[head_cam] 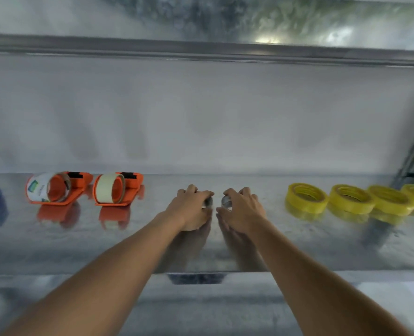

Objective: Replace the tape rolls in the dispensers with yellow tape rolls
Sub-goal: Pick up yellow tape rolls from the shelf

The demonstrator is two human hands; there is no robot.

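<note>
Dispensers (84, 190): left, old rolls inside.
Yellow rolls (306, 198): right, untouched.
Left hand (191, 207): curled round small grey object (208, 202).
Right hand (242, 208): likewise.
Progress: nothing replaced.

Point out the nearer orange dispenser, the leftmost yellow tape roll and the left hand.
nearer orange dispenser (128, 198): head view, orange base.
leftmost yellow tape roll (305, 204): head view, outer side.
left hand (191, 207): head view, back.
</note>
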